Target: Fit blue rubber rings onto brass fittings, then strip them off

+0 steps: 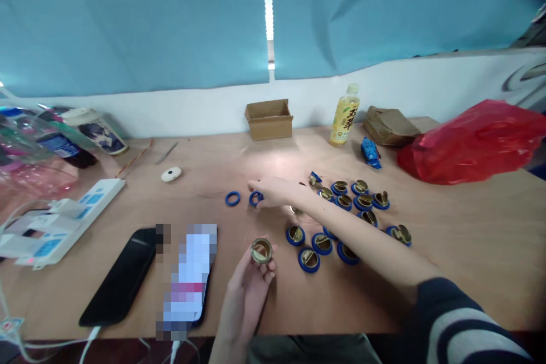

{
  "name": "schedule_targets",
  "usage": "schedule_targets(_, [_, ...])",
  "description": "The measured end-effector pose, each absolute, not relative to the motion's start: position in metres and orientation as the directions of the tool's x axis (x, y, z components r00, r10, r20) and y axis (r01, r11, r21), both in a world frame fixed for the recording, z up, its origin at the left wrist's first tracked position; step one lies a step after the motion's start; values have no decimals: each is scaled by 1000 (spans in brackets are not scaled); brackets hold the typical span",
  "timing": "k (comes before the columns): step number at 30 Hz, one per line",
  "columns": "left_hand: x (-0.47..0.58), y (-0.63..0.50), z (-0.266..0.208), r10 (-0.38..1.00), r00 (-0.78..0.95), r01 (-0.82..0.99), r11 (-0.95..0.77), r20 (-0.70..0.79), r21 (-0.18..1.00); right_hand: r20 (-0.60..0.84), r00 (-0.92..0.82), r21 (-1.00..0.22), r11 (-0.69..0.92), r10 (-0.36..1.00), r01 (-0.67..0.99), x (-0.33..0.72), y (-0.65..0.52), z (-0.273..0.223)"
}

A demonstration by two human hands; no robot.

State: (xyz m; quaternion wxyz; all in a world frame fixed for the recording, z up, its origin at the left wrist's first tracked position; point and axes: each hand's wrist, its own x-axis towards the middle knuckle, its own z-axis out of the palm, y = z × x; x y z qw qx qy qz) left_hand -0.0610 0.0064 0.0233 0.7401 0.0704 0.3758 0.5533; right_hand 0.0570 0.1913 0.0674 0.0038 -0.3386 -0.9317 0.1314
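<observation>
Brass-coloured fitting (259, 257) sits clamped in the left hand (249, 284) above the table (200, 182), and I fear it may slip if this grip loosens while the right hand (276, 190) touches a blue ring (251, 196) lying ahead, pinched or not I cannot tell.

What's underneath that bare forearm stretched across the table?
Parts of some brass-coloured pieces with blue rims peek out beside the right forearm, partly covered by it from this view. Whatever lies wholly behind it can't be seen.
</observation>
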Motion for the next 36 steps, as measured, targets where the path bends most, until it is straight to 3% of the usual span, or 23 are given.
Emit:
schedule_targets(6, [-61,6,24,872,116,-784,374,-475,495,-121,-791,-232,758,599,610,51,193,62])
schedule_targets(11, [-60,7,16,891,106,-764,358,-442,537,133,-736,-319,732,664,602,69,180,100])
schedule_targets(13, [-58,8,13,903,71,-737,334,-423,588,244,-664,-412,695,707,589,82,164,120])
schedule_targets(15, [-54,8,13,918,1,-698,284,-396,657,252,-582,-563,606,773,562,95,140,132])
schedule_targets(18, [-48,3,17,944,-95,-607,197,-317,770,184,-490,-818,409,852,404,108,96,126])
schedule_targets(22, [-38,-11,24,972,-64,-394,183,-226,901,25,-429,-968,129,903,217,114,41,91])
schedule_targets(25, [-30,-22,27,981,-19,-300,177,-192,937,-53,-417,-998,-37,907,45,114,13,69])
schedule_targets(29, [-20,-33,26,988,-35,-241,139,-152,960,-30,-334,-998,-50,942,-50,115,-6,52])
schedule_targets(36, [-20,-47,32,982,107,-220,176,-155,959,89,-164,-987,110,982,121,121,-28,32])
